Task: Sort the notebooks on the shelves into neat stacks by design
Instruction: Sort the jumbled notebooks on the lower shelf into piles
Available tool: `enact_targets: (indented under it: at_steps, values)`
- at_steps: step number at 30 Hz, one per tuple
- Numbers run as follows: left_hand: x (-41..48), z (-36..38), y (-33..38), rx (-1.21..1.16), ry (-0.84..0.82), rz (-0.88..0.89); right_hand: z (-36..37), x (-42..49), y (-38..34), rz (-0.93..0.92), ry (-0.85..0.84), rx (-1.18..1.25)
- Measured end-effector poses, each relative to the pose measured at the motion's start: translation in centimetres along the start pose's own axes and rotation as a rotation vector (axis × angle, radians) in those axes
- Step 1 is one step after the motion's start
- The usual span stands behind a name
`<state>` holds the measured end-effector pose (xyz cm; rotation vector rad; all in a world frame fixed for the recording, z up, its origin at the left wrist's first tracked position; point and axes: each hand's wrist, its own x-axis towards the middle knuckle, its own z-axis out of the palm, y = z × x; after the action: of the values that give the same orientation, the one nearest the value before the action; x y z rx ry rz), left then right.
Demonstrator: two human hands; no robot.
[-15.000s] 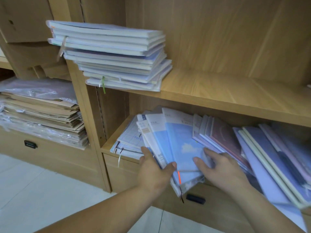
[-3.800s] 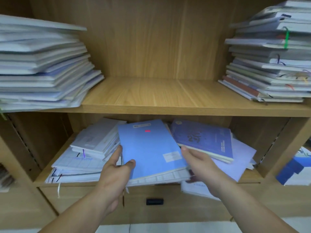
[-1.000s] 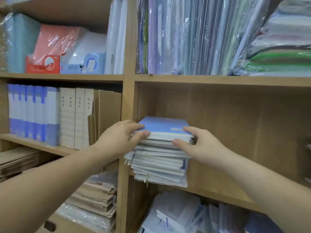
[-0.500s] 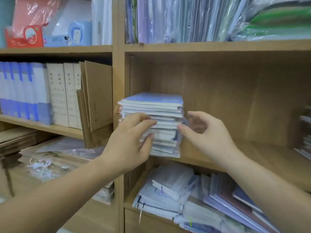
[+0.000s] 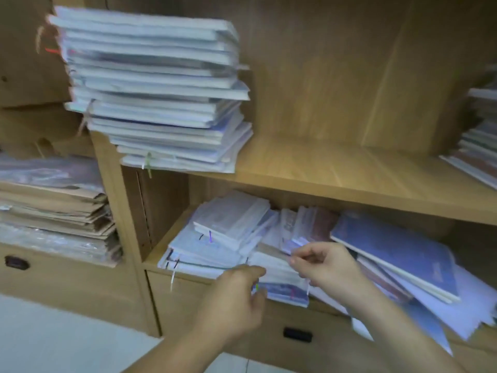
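Observation:
A tall stack of pale blue and white notebooks (image 5: 156,90) stands at the left of the upper shelf (image 5: 349,173). On the lower shelf lies a loose jumble: a white stack (image 5: 231,222) at the left, a small pale pile (image 5: 277,267) in the middle, and slanted dark blue notebooks (image 5: 398,251) at the right. My left hand (image 5: 236,297) grips the front edge of the pale pile, thumb on top. My right hand (image 5: 328,267) pinches the notebook edges at the pile's right side. The view is blurred.
Another notebook stack (image 5: 481,146) sits at the right end of the upper shelf, with bare board between the two stacks. Brown envelopes and plastic-wrapped packs (image 5: 53,211) fill the left bay. A drawer with a black handle (image 5: 297,334) lies below the lower shelf.
My hands left the tall stack on the upper shelf and dropped to the lower shelf, where they now hold the pale pile. The view has tilted downward.

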<state>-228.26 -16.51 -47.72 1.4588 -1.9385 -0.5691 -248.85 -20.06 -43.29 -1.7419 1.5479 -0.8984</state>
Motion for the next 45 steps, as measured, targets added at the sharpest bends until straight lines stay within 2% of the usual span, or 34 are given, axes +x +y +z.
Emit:
enact_targets:
  at_steps: [2, 5, 9, 11, 14, 18, 22, 24, 28, 33, 36, 38, 39, 41, 42, 43, 45]
  values:
    - [1.3, 1.4, -0.5, 0.064, -0.103, 0.002, -0.2, 0.4, 3.2, -0.008, 0.017, -0.103]
    - [3.6, 3.0, 0.4, 0.014, -0.117, -0.033, -2.5, 1.2, 6.5, -0.023, 0.051, -0.328]
    - [5.3, 6.4, 2.7, -0.167, -0.136, -0.09, -6.6, 1.7, 9.4, -0.049, 0.341, -0.562]
    - [5.8, 8.3, 3.8, -0.199, -0.159, -0.088, -8.8, 1.8, 12.2, 0.012, 0.44, -0.638]
    - [6.4, 10.8, 5.1, -0.247, -0.184, -0.075, -11.8, 1.1, 16.5, 0.145, 0.365, -0.655]
    - [6.4, 12.5, 6.3, -0.265, -0.216, -0.059, -14.6, -0.3, 18.2, 0.258, 0.302, -0.643]
    - [6.3, 13.6, 6.7, -0.227, -0.247, -0.063, -16.5, -0.9, 18.8, 0.365, 0.136, -0.739]
    - [6.2, 13.8, 6.7, -0.222, -0.261, -0.064, -16.7, -1.3, 18.7, 0.338, 0.164, -0.722]
    - [5.7, 14.0, 6.8, -0.213, -0.263, -0.087, -15.8, -1.7, 16.8, 0.203, 0.246, -0.965]
    - [5.0, 14.5, 8.8, -0.399, -0.198, -0.07, -11.7, -2.1, 13.0, -0.039, 0.316, -1.064]
    - [5.3, 15.2, 10.5, -0.689, -0.177, -0.27, -9.3, -2.7, 10.7, -0.059, 0.225, -0.95]
    - [5.4, 15.9, 11.0, -0.784, -0.202, -0.331, -9.1, -2.5, 11.6, -0.049, 0.112, -0.694]
    - [5.4, 16.3, 11.0, -0.798, -0.197, -0.328, -9.4, -2.3, 12.1, -0.05, 0.107, -0.537]
    - [5.4, 17.2, 10.7, -0.797, -0.148, -0.316, -10.7, -1.7, 14.1, -0.081, 0.222, -0.213]
    - [5.4, 17.9, 10.5, -0.778, -0.116, -0.323, -11.5, -1.3, 15.3, -0.058, 0.285, -0.153]
    - [5.4, 18.4, 10.5, -0.761, -0.072, -0.333, -12.3, -1.2, 16.4, 0.017, 0.333, -0.211]
    - [5.6, 19.3, 10.8, -0.697, 0.028, -0.342, -13.5, -1.4, 18.4, 0.288, 0.303, -0.493]
